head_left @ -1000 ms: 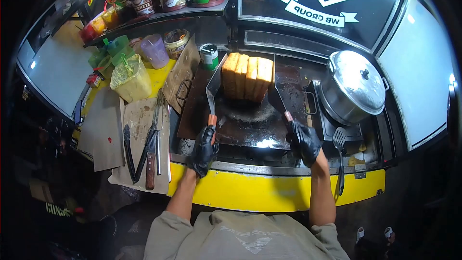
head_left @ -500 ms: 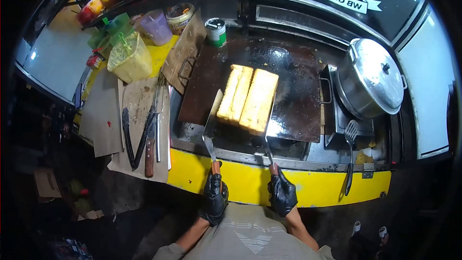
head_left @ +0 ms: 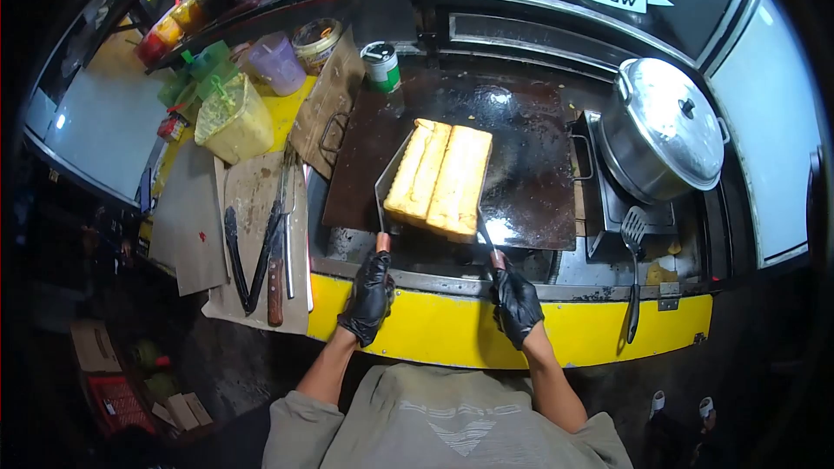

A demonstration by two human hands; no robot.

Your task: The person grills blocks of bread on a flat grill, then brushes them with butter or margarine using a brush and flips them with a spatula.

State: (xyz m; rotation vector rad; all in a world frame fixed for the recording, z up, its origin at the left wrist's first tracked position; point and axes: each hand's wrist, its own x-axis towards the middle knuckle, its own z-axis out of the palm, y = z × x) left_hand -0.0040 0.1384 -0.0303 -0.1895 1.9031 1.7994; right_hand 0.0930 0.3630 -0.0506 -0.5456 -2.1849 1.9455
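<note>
Two long blocks of golden toasted bread [head_left: 440, 175] lie side by side over the dark flat griddle [head_left: 530, 182]. My left hand [head_left: 368, 297], in a black glove, is closed round the wooden handle of a metal spatula [head_left: 382, 187]. Its blade stands against the left side of the bread. In my gloved right hand [head_left: 518, 302] is a second metal spatula [head_left: 485, 224], gripped by its handle. This blade runs along the right side, mostly hidden by the bread, so the two blocks sit between both tools.
Tongs [head_left: 252, 260] and a wood-handled knife [head_left: 275, 282] lie on cardboard at left, below a tub of spread [head_left: 234, 126]. A green-labelled can [head_left: 380, 68] stands at the griddle's back corner. Right of it are a lidded pot [head_left: 665, 126] and a slotted turner [head_left: 633, 269].
My left hand has moved forward, bringing its spatula from a slant apart from the bread to its left side. My right hand has shifted slightly forward. The bread stays in nearly the same place.
</note>
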